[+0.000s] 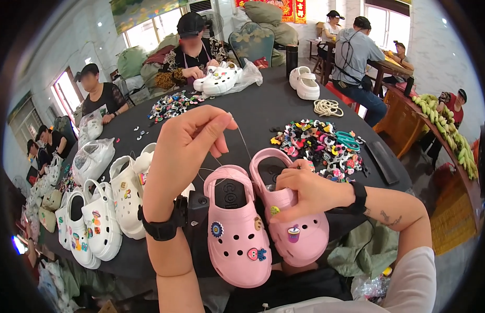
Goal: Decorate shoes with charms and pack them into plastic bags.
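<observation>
Two pink clogs with round holes stand side by side in front of me, toes toward me. The left pink clog (pixel 238 266) bears a blue flower charm (pixel 217 229) and a red-and-blue charm (pixel 257 254). On the right pink clog (pixel 311 242) is a purple cup charm (pixel 293 234). My right hand (pixel 313 192) is closed over the upper of that clog, its fingertips partly hidden. Raised above the left clog, my left hand (pixel 195 133) pinches a thin thread (pixel 244 142), which runs down toward the clogs' heels. A thin loop also shows near the left clog's strap.
Loose charms (pixel 326 143) are piled at the right, with teal-handled scissors (pixel 348 140) among them. A dark bar (pixel 382 163) and coiled cord (pixel 328 108) lie nearby. White clogs (pixel 101 221) line the left. Across the black table (pixel 229 122), a person (pixel 193 57) handles white clogs.
</observation>
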A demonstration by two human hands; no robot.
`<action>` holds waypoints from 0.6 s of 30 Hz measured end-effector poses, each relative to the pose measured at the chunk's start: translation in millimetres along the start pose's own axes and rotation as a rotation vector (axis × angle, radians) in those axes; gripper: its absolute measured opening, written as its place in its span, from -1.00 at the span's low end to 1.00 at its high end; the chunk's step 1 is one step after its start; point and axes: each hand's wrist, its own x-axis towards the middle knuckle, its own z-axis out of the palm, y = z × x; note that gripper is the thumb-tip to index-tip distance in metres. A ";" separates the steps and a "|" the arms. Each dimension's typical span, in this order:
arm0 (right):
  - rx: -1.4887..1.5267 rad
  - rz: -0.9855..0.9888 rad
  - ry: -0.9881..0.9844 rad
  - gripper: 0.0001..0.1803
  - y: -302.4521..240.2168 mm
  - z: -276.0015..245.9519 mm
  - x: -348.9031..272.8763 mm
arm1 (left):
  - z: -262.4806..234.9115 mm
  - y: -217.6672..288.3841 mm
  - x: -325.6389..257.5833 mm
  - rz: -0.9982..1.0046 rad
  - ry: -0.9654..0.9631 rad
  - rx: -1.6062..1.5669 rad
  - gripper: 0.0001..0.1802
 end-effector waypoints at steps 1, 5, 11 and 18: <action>0.019 0.046 -0.098 -0.46 -0.4 -1.5 2.4 | -0.6 -2.2 1.7 0.002 0.016 -0.016 -0.75; 0.098 0.106 -0.195 -0.51 0.4 -3.8 4.0 | 1.8 -5.4 4.7 0.031 0.047 -0.055 -0.74; 0.376 0.199 0.295 -0.70 46.6 -26.2 -14.7 | -1.5 -3.9 -1.3 0.030 -0.026 -0.057 -0.73; -0.250 0.557 0.280 -0.74 172.7 -97.6 -99.0 | 0.9 5.0 -2.0 0.042 -0.055 -0.053 -0.73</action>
